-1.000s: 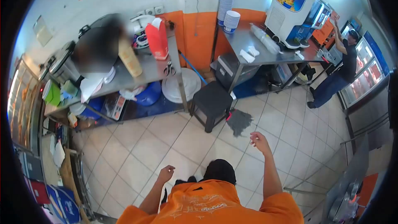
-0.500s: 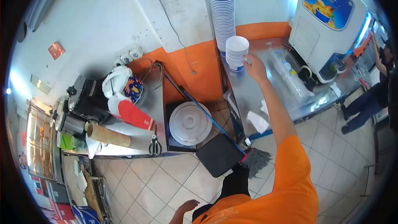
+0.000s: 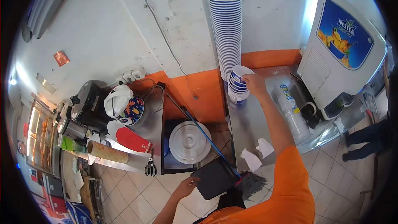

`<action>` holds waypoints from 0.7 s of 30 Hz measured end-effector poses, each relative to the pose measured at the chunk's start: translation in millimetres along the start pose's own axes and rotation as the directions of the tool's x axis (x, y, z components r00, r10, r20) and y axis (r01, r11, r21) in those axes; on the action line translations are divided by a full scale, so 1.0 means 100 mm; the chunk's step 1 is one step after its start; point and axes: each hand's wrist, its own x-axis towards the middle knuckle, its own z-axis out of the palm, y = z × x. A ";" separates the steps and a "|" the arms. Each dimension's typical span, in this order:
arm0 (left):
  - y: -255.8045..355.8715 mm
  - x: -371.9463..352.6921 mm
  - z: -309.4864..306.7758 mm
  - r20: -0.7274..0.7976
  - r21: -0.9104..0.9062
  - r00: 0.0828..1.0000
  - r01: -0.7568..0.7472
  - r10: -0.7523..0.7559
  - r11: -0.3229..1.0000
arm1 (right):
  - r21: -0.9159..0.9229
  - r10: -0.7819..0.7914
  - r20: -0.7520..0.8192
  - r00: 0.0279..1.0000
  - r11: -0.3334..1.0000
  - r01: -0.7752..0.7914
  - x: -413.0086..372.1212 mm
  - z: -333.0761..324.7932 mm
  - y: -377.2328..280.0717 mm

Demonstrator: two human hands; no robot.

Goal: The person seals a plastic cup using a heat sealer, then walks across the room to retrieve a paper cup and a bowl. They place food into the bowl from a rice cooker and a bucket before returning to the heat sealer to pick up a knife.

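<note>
My right hand (image 3: 256,85) is closed on the rim of the top paper cup (image 3: 241,71) of a short stack. That cup is blue and white and tilts toward the hand. More nested cups (image 3: 237,96) sit under it on the metal counter. A tall column of stacked blue-and-white cups (image 3: 227,33) rises just behind. My left hand (image 3: 186,187) hangs low over the floor, fingers loosely bent and holding nothing. It is nearest the black dustpan (image 3: 217,179), apparently in front of it.
On the right counter (image 3: 244,135) are crumpled white papers (image 3: 251,159), a sleeve of clear cups (image 3: 293,116) and a Nestea dispenser (image 3: 336,54). The left counter holds scissors (image 3: 150,166), a cardboard roll (image 3: 107,151) and a patterned pot (image 3: 132,110). A lidded bucket (image 3: 190,143) stands between. Another person's legs (image 3: 367,137) show at right.
The view has tilted upward. My right hand has gone from beside the short cup stack to gripping its top cup, which now leans. My left hand has come up and forward.
</note>
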 end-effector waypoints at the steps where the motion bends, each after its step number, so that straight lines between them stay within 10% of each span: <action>1: 0.08 0.09 0.07 0.060 0.017 0.998 -0.005 0.004 1.000 | -0.061 0.002 -0.068 0.998 0.998 -0.006 0.03 -0.02 -0.04; 6: 0.91 0.27 0.05 0.088 -0.105 0.986 -0.129 0.138 0.986 | 0.016 -0.110 -0.301 0.947 0.993 0.121 0.17 -0.69 -0.70; 7: 1.22 0.26 0.01 -0.178 0.085 0.946 -0.261 0.272 0.962 | 0.101 -0.189 -0.341 0.921 0.966 0.236 0.13 -0.94 -0.96; 9: 1.74 0.24 -0.20 -0.511 0.349 0.674 -0.403 0.533 0.846 | 0.225 -0.434 0.083 0.897 0.885 0.408 -0.05 -1.25 -1.42; 11: 2.16 0.20 -0.53 -0.607 0.405 0.504 -0.469 0.615 0.784 | 0.485 -0.712 0.406 0.573 0.699 0.525 -0.24 -1.34 -1.86; 13: 2.47 0.12 -0.84 -0.432 0.531 0.660 -0.365 0.614 0.765 | 0.662 -0.804 0.495 0.330 0.595 0.456 -0.36 -1.44 -2.25; 17: 2.10 0.00 -1.00 -0.221 0.241 0.831 -0.460 0.510 0.855 | 0.581 -0.830 0.219 0.514 0.534 0.614 0.14 -1.84 -2.34; 20: 1.84 -0.21 -0.90 -0.335 0.163 0.899 -0.240 0.283 0.957 | 0.216 -0.206 -0.090 0.975 0.951 0.221 1.48 -2.56 -2.08; 21: 1.72 -0.29 -0.86 -0.347 0.165 0.894 -0.241 0.285 0.956 | 0.006 -0.463 -0.464 0.755 0.851 0.525 1.99 -2.71 -1.90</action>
